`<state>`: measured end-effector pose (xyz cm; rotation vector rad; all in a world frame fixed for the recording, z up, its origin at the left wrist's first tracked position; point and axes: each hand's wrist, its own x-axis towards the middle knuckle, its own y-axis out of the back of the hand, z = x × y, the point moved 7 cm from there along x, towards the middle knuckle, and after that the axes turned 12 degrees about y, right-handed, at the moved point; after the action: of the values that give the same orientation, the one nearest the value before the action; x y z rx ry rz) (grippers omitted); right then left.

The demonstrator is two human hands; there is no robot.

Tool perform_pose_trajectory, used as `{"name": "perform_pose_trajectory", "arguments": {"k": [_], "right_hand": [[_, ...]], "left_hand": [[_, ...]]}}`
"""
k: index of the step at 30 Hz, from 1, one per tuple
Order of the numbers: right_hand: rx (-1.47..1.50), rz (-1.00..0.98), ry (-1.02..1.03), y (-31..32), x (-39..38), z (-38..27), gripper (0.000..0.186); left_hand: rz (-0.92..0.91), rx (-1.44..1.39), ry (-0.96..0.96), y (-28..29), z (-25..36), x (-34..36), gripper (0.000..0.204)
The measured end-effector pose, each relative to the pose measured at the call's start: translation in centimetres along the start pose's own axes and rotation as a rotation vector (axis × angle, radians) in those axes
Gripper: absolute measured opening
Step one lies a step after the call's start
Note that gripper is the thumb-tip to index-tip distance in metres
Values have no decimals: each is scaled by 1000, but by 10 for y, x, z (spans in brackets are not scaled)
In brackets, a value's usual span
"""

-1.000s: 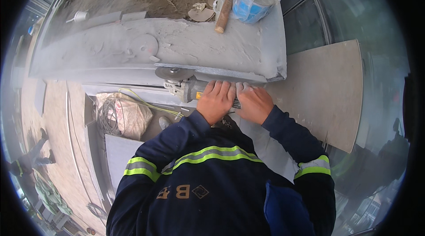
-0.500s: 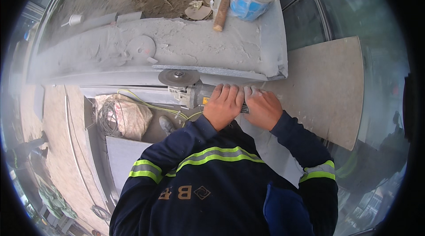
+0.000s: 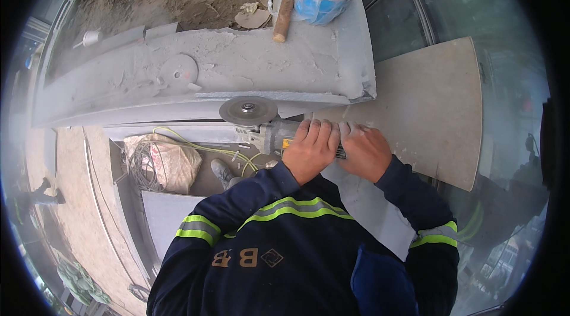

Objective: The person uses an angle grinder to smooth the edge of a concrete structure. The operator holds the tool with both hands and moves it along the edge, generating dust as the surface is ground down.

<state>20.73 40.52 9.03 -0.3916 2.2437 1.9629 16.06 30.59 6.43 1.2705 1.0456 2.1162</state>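
Note:
Both my hands are wrapped round the body of an angle grinder [image 3: 274, 136], held level with its disc end to the left. My left hand [image 3: 311, 148] grips the body closer to the head; my right hand [image 3: 366, 151] closes on the rear end, right beside it. The grinder's round cutting disc [image 3: 248, 110] lies flat, just on my side of the edge of a grey stone slab [image 3: 285, 97] on the planter wall. Whether the disc touches the slab I cannot tell. Dust hangs over the left part of the wall.
On the dusty wall top [image 3: 237, 61] lie a loose disc [image 3: 179, 70], a wooden-handled hammer [image 3: 285, 12] and a blue can in plastic [image 3: 323, 2]. Below are a sack [image 3: 169, 167] with coiled wire and yellow-green cable [image 3: 228, 151]. A board [image 3: 433, 108] stands right, by glass panels.
The grinder and both hands have shifted slightly right and toward me, bringing the disc away from the slab edge. The view has moved a little too.

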Motion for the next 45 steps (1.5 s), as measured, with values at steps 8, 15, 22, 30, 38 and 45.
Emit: {"name": "perform_pose_trajectory", "arguments": {"k": [8, 15, 22, 30, 38, 45], "right_hand": [[37, 42, 86, -22, 52, -6, 37], [50, 36, 63, -10, 25, -4, 40], [46, 2, 16, -4, 10, -1, 41], [50, 55, 102, -16, 51, -7, 39], [29, -16, -17, -8, 0, 5, 41], [29, 29, 63, -19, 35, 1, 44]], "left_hand": [[-49, 52, 60, -13, -46, -7, 40], [-41, 40, 15, -6, -22, -4, 37], [-41, 31, 8, -6, -8, -2, 37], [-40, 63, 49, -15, -50, -6, 37], [-42, 43, -46, -3, 0, 2, 38], [-64, 72, 1, -17, -31, -3, 37]]}}
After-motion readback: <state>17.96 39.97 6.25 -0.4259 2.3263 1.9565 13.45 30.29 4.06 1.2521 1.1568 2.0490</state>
